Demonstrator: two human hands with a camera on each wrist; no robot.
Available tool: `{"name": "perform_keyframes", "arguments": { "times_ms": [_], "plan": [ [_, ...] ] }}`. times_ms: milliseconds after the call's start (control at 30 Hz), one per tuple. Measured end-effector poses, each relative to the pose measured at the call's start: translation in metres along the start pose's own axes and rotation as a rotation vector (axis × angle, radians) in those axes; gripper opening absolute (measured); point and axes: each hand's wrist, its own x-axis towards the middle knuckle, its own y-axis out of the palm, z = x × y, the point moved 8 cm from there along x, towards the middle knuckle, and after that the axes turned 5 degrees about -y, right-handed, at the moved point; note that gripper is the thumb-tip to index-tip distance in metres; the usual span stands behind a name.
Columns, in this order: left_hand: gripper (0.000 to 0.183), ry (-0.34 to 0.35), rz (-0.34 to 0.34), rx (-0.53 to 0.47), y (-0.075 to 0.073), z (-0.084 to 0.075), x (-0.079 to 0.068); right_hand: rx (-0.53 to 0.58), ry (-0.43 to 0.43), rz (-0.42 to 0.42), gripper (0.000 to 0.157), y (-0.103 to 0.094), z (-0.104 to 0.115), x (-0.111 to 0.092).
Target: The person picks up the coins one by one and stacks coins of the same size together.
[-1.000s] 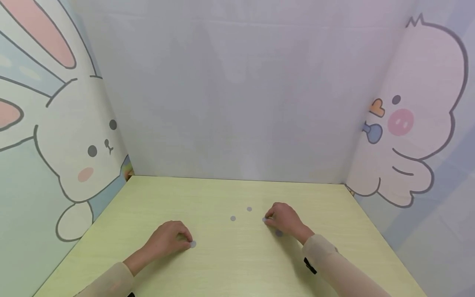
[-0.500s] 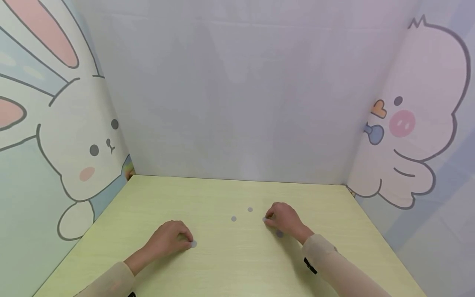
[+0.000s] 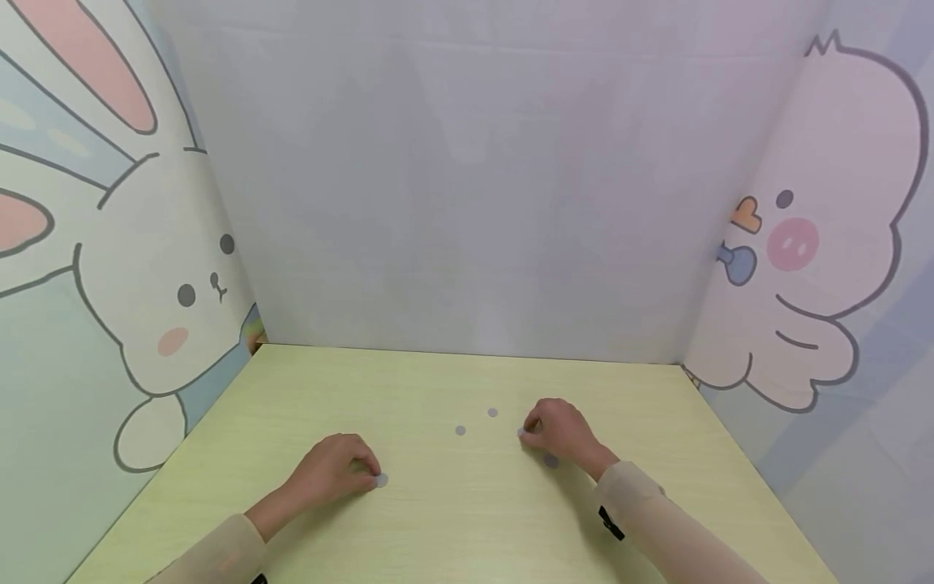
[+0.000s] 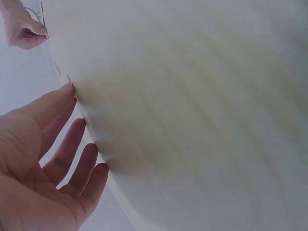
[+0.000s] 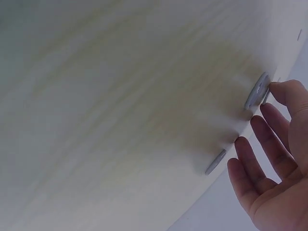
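Observation:
My left hand [image 3: 337, 468] is low over the left-centre of the table, its thumb and forefinger pinching the edge of a small silver coin [image 3: 382, 480]. Only a sliver of that coin [image 4: 69, 78] shows past the thumb in the left wrist view, while the other fingertips touch the tabletop. Farther to the right, my right hand [image 3: 562, 431] pinches another coin [image 5: 257, 92] at the tabletop. A coin [image 3: 550, 461] lies beneath the right hand, partly in its shadow. Two more coins, one nearer the middle [image 3: 460, 431] and one farther back [image 3: 492, 413], lie flat between the hands.
The pale yellow wood-grain table [image 3: 438, 527] ends at a plain whitish curtain [image 3: 467, 203] behind. Cloth panels flank it, with a printed rabbit [image 3: 156, 268] on the left and a chick-like figure [image 3: 832, 178] on the right.

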Motion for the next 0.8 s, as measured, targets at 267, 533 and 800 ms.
{"name": "perform_keyframes", "arguments": {
  "times_ms": [267, 533, 800],
  "plan": [
    [0.011, 0.004, -0.009, -0.004, -0.001, -0.002, 0.0, 0.019, -0.07, -0.026, 0.01, 0.0, 0.014, -0.002],
    [0.011, -0.02, 0.0, -0.014, 0.002, 0.003, 0.0, 0.057, -0.157, -0.037, 0.005, 0.001, 0.044, -0.001],
    [0.011, -0.01, -0.003, -0.016, 0.001, 0.002, 0.0, 0.061, -0.222, -0.052, 0.005, 0.005, 0.072, 0.002]
  ]
}}
